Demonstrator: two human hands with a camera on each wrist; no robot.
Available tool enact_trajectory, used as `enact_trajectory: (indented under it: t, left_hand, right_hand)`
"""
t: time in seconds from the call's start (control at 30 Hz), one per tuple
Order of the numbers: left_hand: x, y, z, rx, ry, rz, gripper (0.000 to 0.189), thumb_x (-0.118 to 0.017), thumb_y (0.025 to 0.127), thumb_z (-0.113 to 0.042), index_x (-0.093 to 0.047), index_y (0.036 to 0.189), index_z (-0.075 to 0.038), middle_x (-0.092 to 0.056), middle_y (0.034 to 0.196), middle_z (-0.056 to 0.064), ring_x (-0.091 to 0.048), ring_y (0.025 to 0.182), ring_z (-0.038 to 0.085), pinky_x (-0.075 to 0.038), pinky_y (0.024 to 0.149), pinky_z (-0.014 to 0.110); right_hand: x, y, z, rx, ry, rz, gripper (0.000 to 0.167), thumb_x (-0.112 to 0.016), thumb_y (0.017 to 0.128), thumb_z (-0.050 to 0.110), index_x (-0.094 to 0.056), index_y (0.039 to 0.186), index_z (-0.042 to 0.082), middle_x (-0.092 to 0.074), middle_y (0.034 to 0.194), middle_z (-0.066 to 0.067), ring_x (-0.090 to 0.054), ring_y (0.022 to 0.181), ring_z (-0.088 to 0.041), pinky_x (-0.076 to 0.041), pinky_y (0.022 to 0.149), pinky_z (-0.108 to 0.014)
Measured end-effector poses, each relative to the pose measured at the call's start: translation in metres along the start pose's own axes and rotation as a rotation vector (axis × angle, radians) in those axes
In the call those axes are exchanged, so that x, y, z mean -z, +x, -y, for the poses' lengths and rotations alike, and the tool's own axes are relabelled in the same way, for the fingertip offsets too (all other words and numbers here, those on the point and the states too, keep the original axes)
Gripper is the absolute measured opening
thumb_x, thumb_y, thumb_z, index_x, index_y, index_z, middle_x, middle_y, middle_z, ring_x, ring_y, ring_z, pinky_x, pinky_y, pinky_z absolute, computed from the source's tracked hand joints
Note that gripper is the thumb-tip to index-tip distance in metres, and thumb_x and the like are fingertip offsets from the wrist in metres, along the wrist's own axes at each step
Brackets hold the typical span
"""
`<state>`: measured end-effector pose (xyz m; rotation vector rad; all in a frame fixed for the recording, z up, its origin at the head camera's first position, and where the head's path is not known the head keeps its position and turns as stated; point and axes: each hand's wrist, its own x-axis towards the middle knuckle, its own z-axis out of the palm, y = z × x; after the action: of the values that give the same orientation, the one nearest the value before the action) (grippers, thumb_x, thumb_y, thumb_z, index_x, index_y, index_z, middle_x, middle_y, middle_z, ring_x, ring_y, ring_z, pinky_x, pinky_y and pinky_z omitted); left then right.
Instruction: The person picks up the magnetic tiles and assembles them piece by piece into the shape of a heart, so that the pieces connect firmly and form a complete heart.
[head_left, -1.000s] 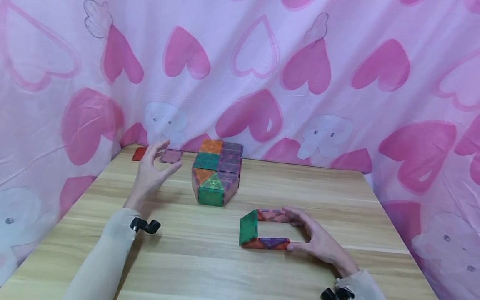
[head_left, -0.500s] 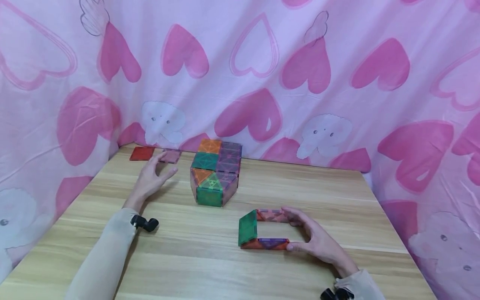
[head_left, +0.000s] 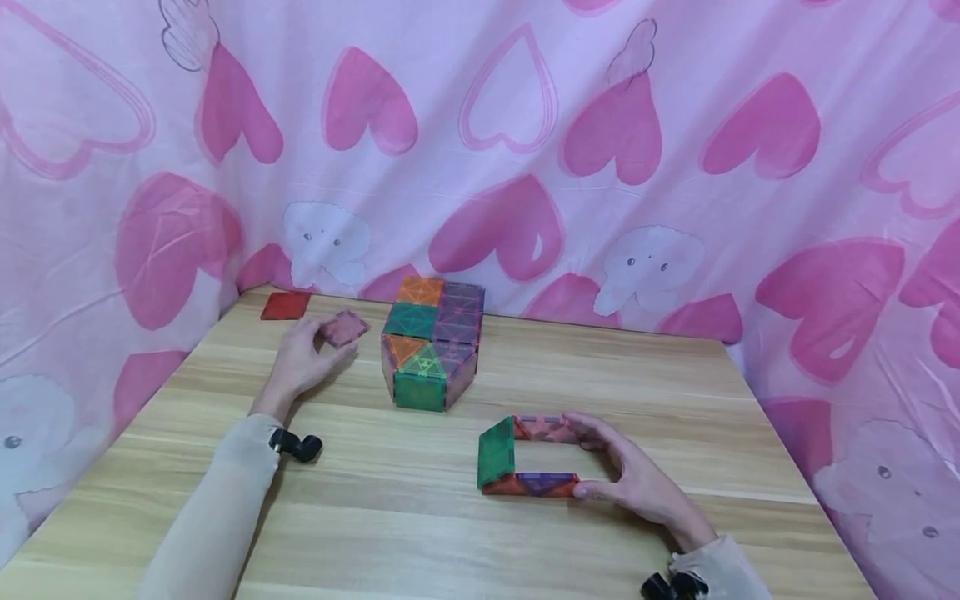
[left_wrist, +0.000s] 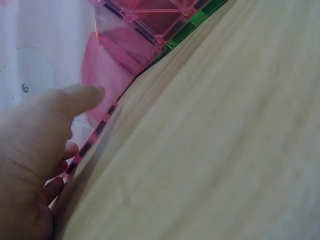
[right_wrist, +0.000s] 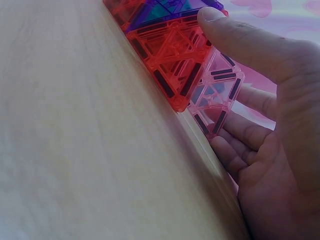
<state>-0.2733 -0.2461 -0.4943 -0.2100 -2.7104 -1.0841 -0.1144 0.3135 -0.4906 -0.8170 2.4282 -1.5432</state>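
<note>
My left hand [head_left: 303,362] reaches toward the back left, its fingers touching the edge of a pink magnetic tile [head_left: 344,329]. In the left wrist view the thumb stands apart from that tile [left_wrist: 90,142], while the other fingertips meet its far end. On the right, my right hand [head_left: 637,479] holds a low three-sided magnetic tile frame [head_left: 497,454] across its unwalled end. Its thumb rests on the red and purple near wall [right_wrist: 175,55]; the fingers lie behind the pink far wall [right_wrist: 217,92]. A green tile forms the left side.
A larger magnetic tile block [head_left: 423,342], topped in orange, green and purple, stands between the hands, farther back. One red tile [head_left: 285,306] lies flat at the table's back left corner. A pink heart-patterned curtain [head_left: 480,150] hangs behind the wooden table [head_left: 390,533].
The left hand first came down at the pink tile. That tile has since shifted toward me and turned. The right hand and its frame have stayed in place.
</note>
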Motion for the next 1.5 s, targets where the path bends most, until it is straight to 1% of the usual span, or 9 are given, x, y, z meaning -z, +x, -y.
enact_trajectory:
  t: [0.1, 0.2, 0.3, 0.5, 0.8, 1.0, 1.1, 1.3, 1.5]
  left_hand:
    - [-0.001, -0.002, 0.0, -0.015, 0.004, -0.026, 0.06, -0.088, 0.096, -0.037, -0.073, 0.136, 0.005, -0.059, 0.13, 0.028, -0.049, 0.126, 0.045, -0.045, 0.103, 0.057]
    - [0.001, -0.002, 0.0, -0.004, 0.012, -0.005, 0.053, -0.091, 0.094, -0.036, -0.077, 0.128, 0.002, -0.054, 0.144, 0.034, -0.042, 0.139, 0.051, -0.043, 0.112, 0.065]
    - [0.006, -0.002, 0.001, -0.001, 0.019, 0.05, 0.057, -0.091, 0.094, -0.036, -0.073, 0.135, 0.0, -0.047, 0.16, 0.038, -0.031, 0.153, 0.058, -0.03, 0.123, 0.077]
    - [0.016, -0.005, 0.007, -0.007, -0.029, 0.079, 0.075, -0.092, 0.094, -0.024, -0.057, 0.156, 0.002, -0.059, 0.154, 0.03, -0.047, 0.149, 0.052, -0.035, 0.126, 0.068]
    - [0.021, -0.008, 0.009, 0.097, -0.204, -0.041, 0.086, -0.096, 0.089, -0.035, -0.057, 0.159, -0.004, -0.064, 0.15, 0.024, -0.064, 0.136, 0.044, -0.052, 0.116, 0.057]
    - [0.034, -0.011, -0.006, 0.083, -0.355, -0.184, 0.074, -0.095, 0.092, -0.03, -0.063, 0.156, -0.009, -0.067, 0.15, 0.014, -0.064, 0.129, 0.02, -0.053, 0.104, 0.018]
    - [0.042, -0.009, -0.02, 0.04, -0.45, -0.208, 0.072, -0.095, 0.092, -0.021, -0.063, 0.156, -0.009, -0.067, 0.151, 0.013, -0.061, 0.124, 0.012, -0.049, 0.099, 0.012]
    - [0.055, -0.007, -0.062, -0.16, -0.591, -0.206, 0.07, -0.093, 0.088, 0.0, -0.064, 0.152, -0.004, -0.07, 0.146, 0.013, -0.065, 0.128, 0.012, -0.047, 0.115, 0.017]
    - [0.049, -0.013, -0.123, -0.401, -0.659, -0.103, 0.073, -0.09, 0.079, 0.016, -0.066, 0.147, 0.003, -0.071, 0.142, 0.018, -0.066, 0.126, 0.021, -0.044, 0.121, 0.027]
  right_hand:
    - [0.001, 0.0, 0.0, -0.002, -0.006, -0.002, 0.093, -0.092, 0.092, 0.01, -0.043, 0.17, 0.019, -0.05, 0.17, -0.005, -0.05, 0.152, -0.011, -0.041, 0.12, -0.02]
    - [0.001, 0.0, -0.001, 0.005, -0.004, 0.004, 0.093, -0.091, 0.092, 0.009, -0.042, 0.171, 0.017, -0.049, 0.171, -0.006, -0.049, 0.152, -0.01, -0.041, 0.12, -0.02]
    - [0.001, -0.001, -0.003, 0.008, 0.0, 0.008, 0.092, -0.091, 0.093, 0.009, -0.042, 0.171, 0.018, -0.047, 0.172, -0.006, -0.047, 0.153, -0.01, -0.04, 0.12, -0.019]
    - [0.001, 0.0, -0.002, -0.003, -0.009, 0.0, 0.092, -0.091, 0.093, 0.011, -0.042, 0.17, 0.021, -0.048, 0.171, -0.006, -0.049, 0.152, -0.011, -0.041, 0.12, -0.02]
    - [0.002, 0.002, 0.001, -0.014, -0.014, -0.01, 0.093, -0.092, 0.091, 0.012, -0.043, 0.17, 0.02, -0.049, 0.171, -0.007, -0.05, 0.152, -0.014, -0.042, 0.12, -0.022]
    - [0.0, 0.0, 0.002, -0.022, -0.011, -0.002, 0.091, -0.092, 0.092, 0.013, -0.044, 0.17, 0.021, -0.051, 0.17, -0.006, -0.051, 0.151, -0.014, -0.042, 0.119, -0.022]
    - [0.0, -0.001, 0.001, -0.012, -0.015, -0.001, 0.091, -0.091, 0.093, 0.012, -0.044, 0.169, 0.021, -0.051, 0.17, -0.005, -0.051, 0.151, -0.014, -0.043, 0.119, -0.023]
    - [0.001, -0.002, 0.001, 0.001, -0.035, -0.002, 0.091, -0.091, 0.093, 0.012, -0.043, 0.17, 0.021, -0.05, 0.171, -0.005, -0.05, 0.152, -0.013, -0.043, 0.119, -0.022]
    - [0.001, -0.002, -0.003, 0.026, -0.044, 0.007, 0.091, -0.09, 0.094, 0.01, -0.041, 0.171, 0.017, -0.049, 0.171, -0.007, -0.05, 0.152, -0.014, -0.042, 0.119, -0.022]
